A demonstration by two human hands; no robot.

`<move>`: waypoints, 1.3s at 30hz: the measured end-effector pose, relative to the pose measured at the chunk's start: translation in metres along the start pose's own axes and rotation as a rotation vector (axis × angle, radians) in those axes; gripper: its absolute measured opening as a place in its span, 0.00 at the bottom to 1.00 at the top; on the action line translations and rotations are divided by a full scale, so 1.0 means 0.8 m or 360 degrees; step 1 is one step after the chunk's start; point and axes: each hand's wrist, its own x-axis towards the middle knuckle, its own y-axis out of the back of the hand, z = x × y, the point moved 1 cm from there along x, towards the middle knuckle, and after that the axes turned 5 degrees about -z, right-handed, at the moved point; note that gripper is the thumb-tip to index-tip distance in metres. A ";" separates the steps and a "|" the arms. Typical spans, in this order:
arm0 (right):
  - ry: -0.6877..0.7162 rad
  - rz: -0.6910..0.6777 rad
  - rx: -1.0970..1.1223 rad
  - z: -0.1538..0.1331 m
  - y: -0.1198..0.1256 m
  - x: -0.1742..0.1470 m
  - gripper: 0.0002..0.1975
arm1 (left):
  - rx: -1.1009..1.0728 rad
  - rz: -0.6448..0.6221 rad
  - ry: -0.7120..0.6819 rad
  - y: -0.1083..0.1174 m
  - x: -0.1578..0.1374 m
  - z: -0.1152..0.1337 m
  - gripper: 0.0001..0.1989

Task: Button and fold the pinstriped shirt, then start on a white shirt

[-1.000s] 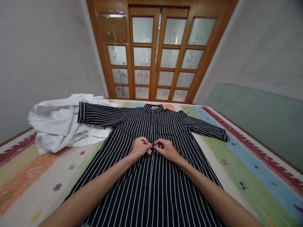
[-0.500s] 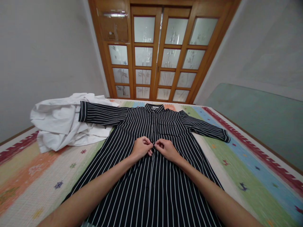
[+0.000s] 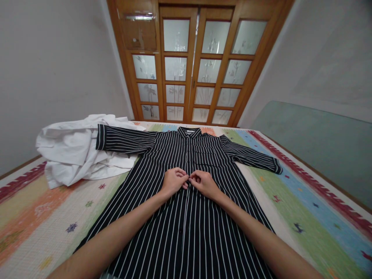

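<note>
A black shirt with white stripes (image 3: 162,232) lies spread front side up, its collar at the far end and its sleeves out to both sides. At mid-placket my left hand (image 3: 175,181) pinches the shirt's front edge between thumb and fingers. Close against it, my right hand (image 3: 204,183) is pinched on the same placket from the other side, the fingertips of both hands almost touching. Whatever button lies between the fingertips is hidden. Lower on the placket a small dark button (image 3: 180,231) shows.
A crumpled white garment (image 3: 72,151) lies at the left, partly under the shirt's left-side sleeve. Beneath everything is a colourful patterned cloth (image 3: 87,217). A pale green panel (image 3: 314,135) stands along the right, and wooden glazed doors (image 3: 193,77) are beyond the far edge.
Both hands stay at the same spot on the placket, with only a slight shift of the fingers. The shirt lies as before.
</note>
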 end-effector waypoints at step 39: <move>0.0139 0.0056 -0.0400 -0.043 0.011 -0.031 0.06 | 0.1075 -0.0480 -0.0450 0.030 -0.071 0.026 0.04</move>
